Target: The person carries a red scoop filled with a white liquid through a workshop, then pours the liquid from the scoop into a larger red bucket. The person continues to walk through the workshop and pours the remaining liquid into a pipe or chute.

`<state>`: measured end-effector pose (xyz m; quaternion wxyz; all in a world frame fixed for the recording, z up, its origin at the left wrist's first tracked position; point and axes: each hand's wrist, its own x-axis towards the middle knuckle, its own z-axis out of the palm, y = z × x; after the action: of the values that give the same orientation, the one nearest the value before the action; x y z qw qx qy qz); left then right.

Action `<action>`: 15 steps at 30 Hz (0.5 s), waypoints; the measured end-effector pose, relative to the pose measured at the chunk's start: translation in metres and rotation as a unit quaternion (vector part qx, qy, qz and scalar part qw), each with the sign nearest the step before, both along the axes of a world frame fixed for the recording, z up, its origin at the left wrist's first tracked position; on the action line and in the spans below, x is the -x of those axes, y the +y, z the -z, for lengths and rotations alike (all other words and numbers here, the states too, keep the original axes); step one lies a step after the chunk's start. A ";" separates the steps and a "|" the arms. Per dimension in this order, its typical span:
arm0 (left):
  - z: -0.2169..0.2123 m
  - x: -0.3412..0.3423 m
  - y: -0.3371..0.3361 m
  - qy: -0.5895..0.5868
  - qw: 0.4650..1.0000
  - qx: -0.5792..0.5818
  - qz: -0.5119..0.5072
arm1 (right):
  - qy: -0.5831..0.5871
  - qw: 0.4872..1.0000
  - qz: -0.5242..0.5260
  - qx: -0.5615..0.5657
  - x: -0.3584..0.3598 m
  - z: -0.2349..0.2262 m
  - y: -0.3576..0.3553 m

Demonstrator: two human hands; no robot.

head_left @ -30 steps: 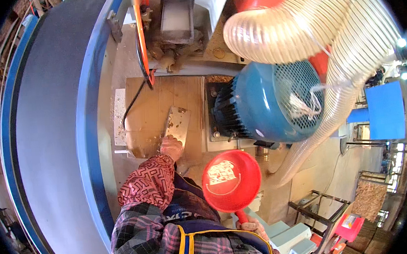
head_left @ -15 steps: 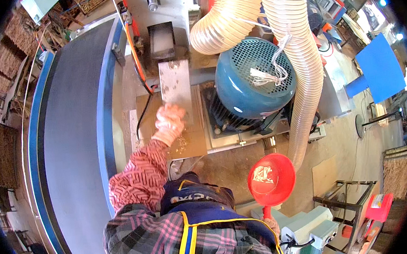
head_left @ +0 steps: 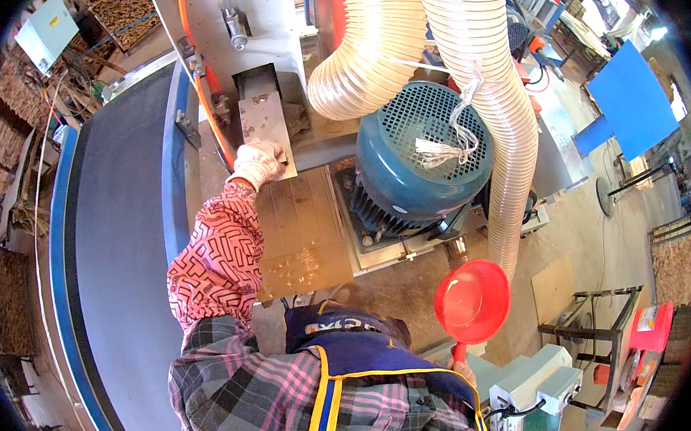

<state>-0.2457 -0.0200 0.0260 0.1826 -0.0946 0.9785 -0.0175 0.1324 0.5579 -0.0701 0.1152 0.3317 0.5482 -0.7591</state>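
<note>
My left hand, in a pale glove below a pink patterned sleeve, reaches forward. Its fingers are closed at the near left edge of a flat grey metal plate; the fingertips are partly hidden. The plate's far end lies in a dark opening in the grey machine panel. At my lower right, my right hand grips the handle of a red plastic dipper. The dipper's round bowl faces up, with a small pale patch inside. My apron covers part of that hand.
A blue-green motor with a mesh cover stands right of the plate, beneath ribbed clear hoses. A wide dark conveyor belt with blue sides runs along my left. Brown board with crumbs lies below the plate. Grey control boxes stand at lower right.
My left hand has moved forward and left, to the plate's edge. The plate has gone farther into the opening. The dipper stays in my right hand, and the pale patch in it looks smaller.
</note>
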 end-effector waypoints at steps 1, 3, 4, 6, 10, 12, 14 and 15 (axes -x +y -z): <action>-0.003 -0.001 -0.005 0.013 1.000 0.002 0.014 | -0.021 0.992 0.048 0.118 0.011 -0.018 -0.010; -0.003 0.001 -0.008 0.029 0.999 0.002 0.037 | -0.053 0.967 0.120 0.219 0.027 -0.040 -0.024; -0.002 0.000 -0.011 0.030 0.999 0.002 0.043 | -0.059 0.966 0.135 0.213 0.030 -0.042 -0.025; 0.009 -0.004 -0.014 0.067 0.997 -0.011 0.032 | -0.066 0.966 0.132 0.212 0.028 -0.022 -0.008; 0.039 -0.014 -0.014 0.168 0.986 -0.009 -0.004 | -0.049 0.965 0.147 0.212 0.036 -0.028 -0.018; 0.043 -0.010 -0.016 0.212 0.977 0.002 -0.011 | -0.059 0.963 0.125 0.232 0.039 -0.025 -0.016; 0.052 0.002 -0.033 0.274 0.961 -0.004 -0.025 | -0.051 0.965 0.149 0.208 0.041 -0.035 -0.025; 0.052 0.012 -0.038 0.304 0.952 -0.006 -0.031 | -0.047 0.966 0.162 0.196 0.043 -0.041 -0.031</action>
<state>-0.2576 -0.0582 -0.0261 -0.1223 -0.1244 0.9844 0.0234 0.0899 0.5274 -0.0291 0.0793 0.4227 0.3214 -0.8437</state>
